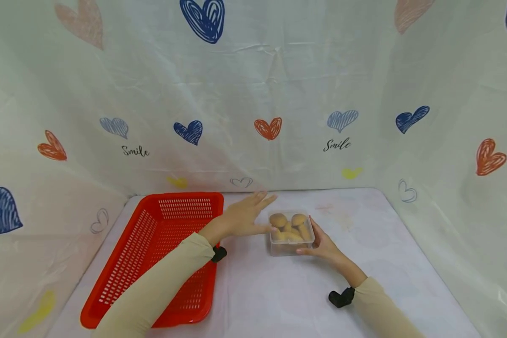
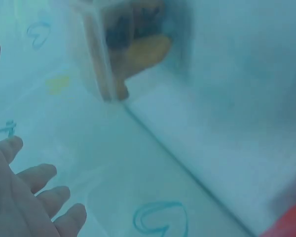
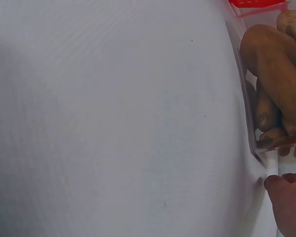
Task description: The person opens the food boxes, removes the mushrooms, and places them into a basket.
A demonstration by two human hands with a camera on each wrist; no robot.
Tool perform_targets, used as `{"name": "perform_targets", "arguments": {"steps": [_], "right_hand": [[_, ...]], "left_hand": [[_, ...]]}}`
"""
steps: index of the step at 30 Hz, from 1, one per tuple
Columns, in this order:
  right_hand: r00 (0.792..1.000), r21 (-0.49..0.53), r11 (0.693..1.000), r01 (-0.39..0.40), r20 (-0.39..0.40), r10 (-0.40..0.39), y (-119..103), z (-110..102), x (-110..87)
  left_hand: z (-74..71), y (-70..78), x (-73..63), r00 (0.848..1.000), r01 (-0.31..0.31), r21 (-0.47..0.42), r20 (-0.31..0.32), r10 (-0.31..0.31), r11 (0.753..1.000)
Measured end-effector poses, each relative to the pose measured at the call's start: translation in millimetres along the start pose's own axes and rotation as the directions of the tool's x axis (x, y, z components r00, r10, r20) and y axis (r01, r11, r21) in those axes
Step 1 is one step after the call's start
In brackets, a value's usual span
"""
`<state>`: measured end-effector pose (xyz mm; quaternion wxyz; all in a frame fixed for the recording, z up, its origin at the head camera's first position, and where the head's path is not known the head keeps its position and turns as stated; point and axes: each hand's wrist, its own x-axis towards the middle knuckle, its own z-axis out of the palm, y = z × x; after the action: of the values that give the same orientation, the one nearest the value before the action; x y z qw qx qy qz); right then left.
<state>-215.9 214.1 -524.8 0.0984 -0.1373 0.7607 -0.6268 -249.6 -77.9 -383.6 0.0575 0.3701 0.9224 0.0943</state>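
A clear plastic container (image 1: 291, 249) stands on the table, filled with brown-capped mushrooms (image 1: 278, 219) with thick pale stems. My right hand (image 1: 324, 245) holds the container at its right side, thumb near the front corner and fingers along the side wall. To the left, my left hand (image 1: 242, 217) hovers with its fingers spread and nothing in them; its thumb tip overlaps the container's left rim in the head view. The left wrist view shows that hand's straight fingers (image 2: 59, 195) apart from the blurred container. Close up, the right wrist view shows the mushrooms (image 3: 278, 74) piled inside.
A red plastic basket (image 1: 217, 286) with slotted walls lies left of the container, under my left forearm. White cloth (image 1: 270, 295) covers the table. A white curtain (image 1: 295, 94) printed with hearts encloses the back and sides. Each wrist wears a black band (image 1: 341, 297).
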Motion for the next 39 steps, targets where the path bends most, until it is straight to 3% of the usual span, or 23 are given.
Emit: {"name": "perform_targets", "arguments": {"steps": [8, 14, 20, 26, 31, 36, 39], "right_hand": [[1.000, 0.035, 0.999, 0.007, -0.019, -0.007, -1.3, 10.6, 2.9], [0.999, 0.049, 0.999, -0.015, -0.047, 0.017, -2.3, 12.2, 4.4], [1.000, 0.055, 0.998, 0.009, -0.012, -0.008, 0.8, 12.4, 6.0], [0.999, 0.077, 0.997, 0.015, 0.032, -0.017, 4.8, 12.8, 4.6], [0.999, 0.089, 0.996, -0.010, 0.054, 0.005, 3.8, 13.2, 3.5], [0.998, 0.068, 0.997, -0.028, 0.058, 0.024, 4.8, 12.4, 2.7], [0.997, 0.074, 0.997, -0.033, 0.065, 0.028, 5.8, 11.8, 2.4]], "left_hand": [[26.2, 28.6, 19.9, 0.996, -0.069, 0.038, 0.064, 0.067, 0.997], [37.8, 42.5, 34.0, 0.994, -0.092, 0.139, 0.069, 0.083, 0.986], [53.0, 53.2, 42.2, 0.990, -0.107, 0.247, 0.115, 0.080, 0.963], [63.3, 65.3, 44.8, 0.990, -0.090, 0.353, 0.130, 0.046, 0.931], [70.0, 74.3, 45.9, 0.991, -0.040, 0.383, 0.135, -0.013, 0.923], [77.4, 79.7, 47.9, 0.995, -0.011, 0.403, 0.094, -0.030, 0.915], [79.7, 83.8, 48.9, 0.998, 0.002, 0.455, 0.060, -0.033, 0.890]]}}
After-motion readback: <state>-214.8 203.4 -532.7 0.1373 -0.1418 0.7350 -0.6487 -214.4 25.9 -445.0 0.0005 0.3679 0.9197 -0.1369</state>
